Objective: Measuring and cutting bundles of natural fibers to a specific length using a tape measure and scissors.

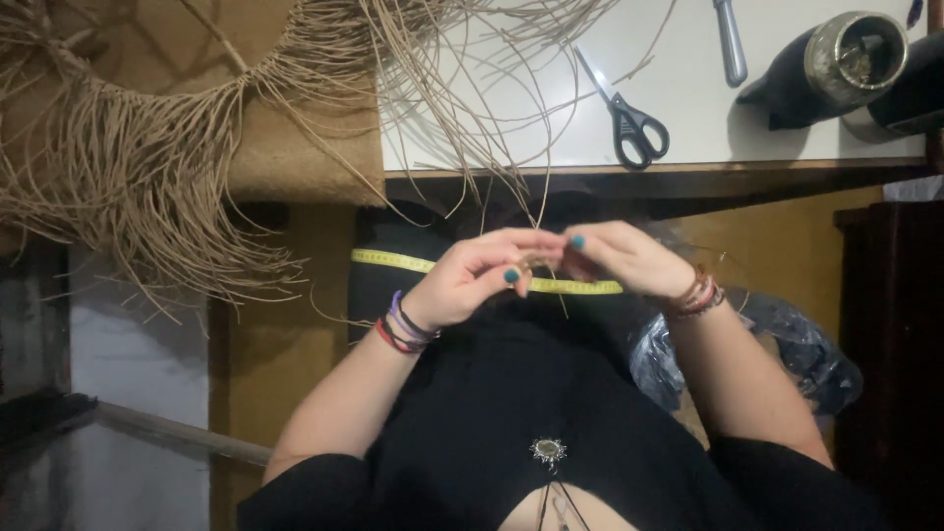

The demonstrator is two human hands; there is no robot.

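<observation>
Both hands, left (pixel 472 280) and right (pixel 624 258), pinched (seemingly) on thin straw strands (pixel 547 265) above yellow tape measure (pixel 393 261).

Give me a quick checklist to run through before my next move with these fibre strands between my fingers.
1. Left hand pinching the strands: ok.
2. Right hand also on the strands: ok.
3. Yellow measuring tape lying flat across the lap: ok.
4. Scissors on the white table, closed: ok.
5. Loose fibre bundle free of tangles: not ok.
6. Strand ends even: cannot tell.
</observation>
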